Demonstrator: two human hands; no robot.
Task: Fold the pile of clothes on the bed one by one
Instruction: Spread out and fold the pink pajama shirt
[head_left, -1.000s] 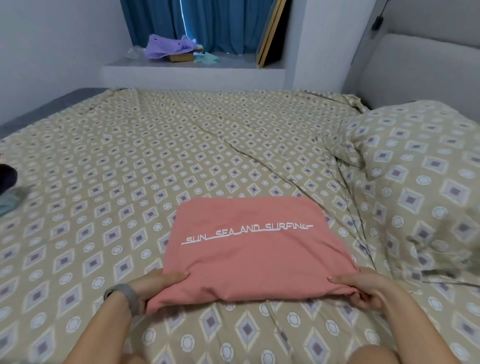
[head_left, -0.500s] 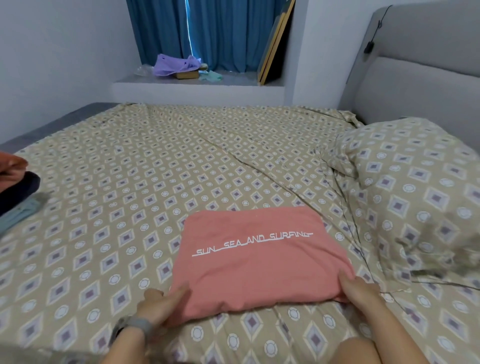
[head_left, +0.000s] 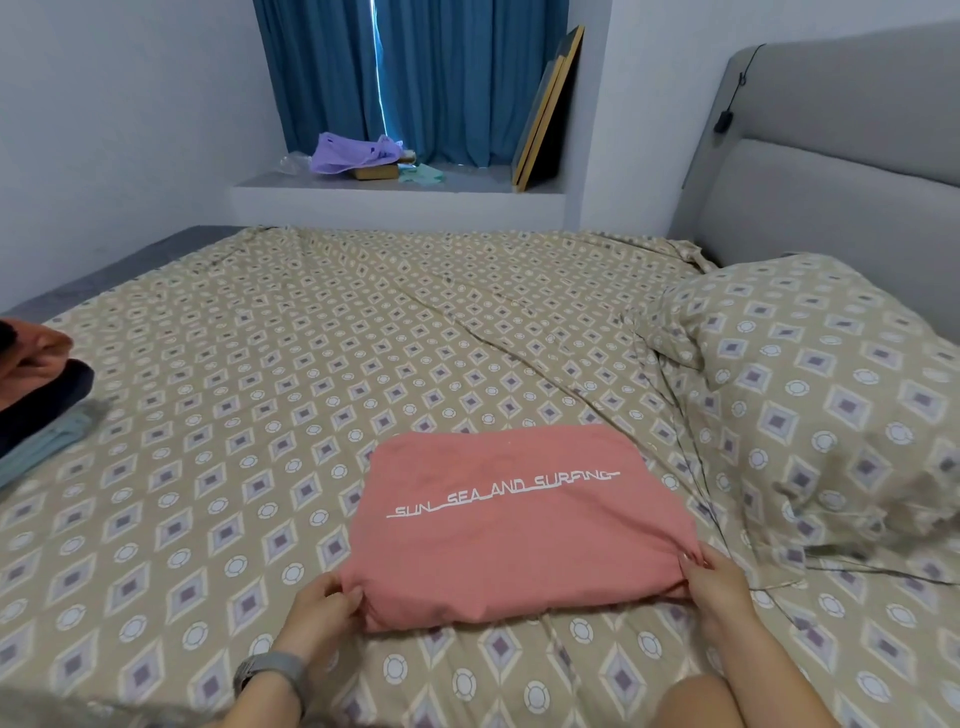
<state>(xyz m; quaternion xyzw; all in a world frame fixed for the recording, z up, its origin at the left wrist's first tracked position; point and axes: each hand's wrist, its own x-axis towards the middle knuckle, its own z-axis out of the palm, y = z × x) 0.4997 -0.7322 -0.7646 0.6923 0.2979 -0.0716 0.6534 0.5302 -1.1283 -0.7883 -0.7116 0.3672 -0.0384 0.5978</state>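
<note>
One folded pink shirt (head_left: 519, 525) lies on one bed (head_left: 363, 338), gripped at its near corners by two hands, left hand (head_left: 322, 613) and right hand (head_left: 719, 587). One pillow (head_left: 821, 389) sits to the right. One small pile of clothes (head_left: 36, 395) shows at left. Two boards (head_left: 545, 109) lean by the curtain (head_left: 441, 78).

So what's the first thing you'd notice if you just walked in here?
The folded pink shirt with white writing, lying near the front of the patterned bed. Both hands, left and right, grip its near corners. Then the bright blue curtains at the back, and a dark pile of clothes at the bed's left edge.
</note>
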